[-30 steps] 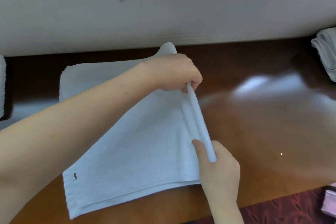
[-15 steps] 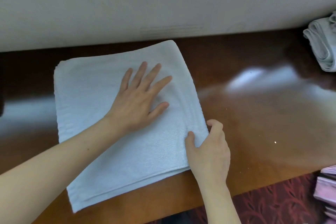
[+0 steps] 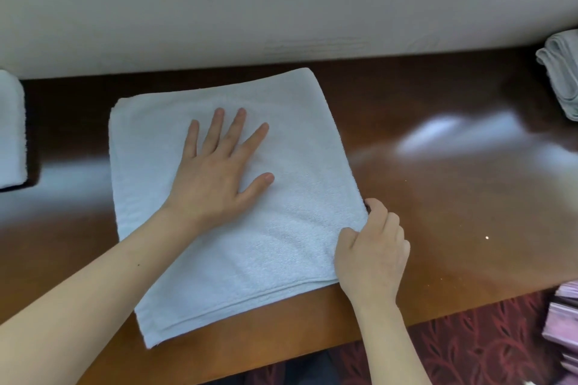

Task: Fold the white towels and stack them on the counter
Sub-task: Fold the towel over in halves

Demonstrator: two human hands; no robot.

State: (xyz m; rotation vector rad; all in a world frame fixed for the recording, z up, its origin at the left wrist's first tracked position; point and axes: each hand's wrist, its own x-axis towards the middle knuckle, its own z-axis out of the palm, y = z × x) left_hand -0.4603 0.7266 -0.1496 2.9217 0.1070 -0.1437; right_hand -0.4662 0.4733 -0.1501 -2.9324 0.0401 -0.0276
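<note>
Head view: white towel (image 3: 281, 197) laid flat on counter (image 3: 438, 197), fold just completed. Left hand (image 3: 215, 178) now spread wide on towel centre, pressing. Towel's right edge pinched by right hand (image 3: 372, 250), previously lifted. Further fold judged next.

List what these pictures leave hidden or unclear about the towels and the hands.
- Head view: right hand fingertips, tucked under the white towel edge.
- Head view: how many layers the white towel has; only its top and edges show.
- Head view: towel at left and grey folded towels, both cut off by the frame.
- Head view: pink stack, cut off and blurred.
</note>
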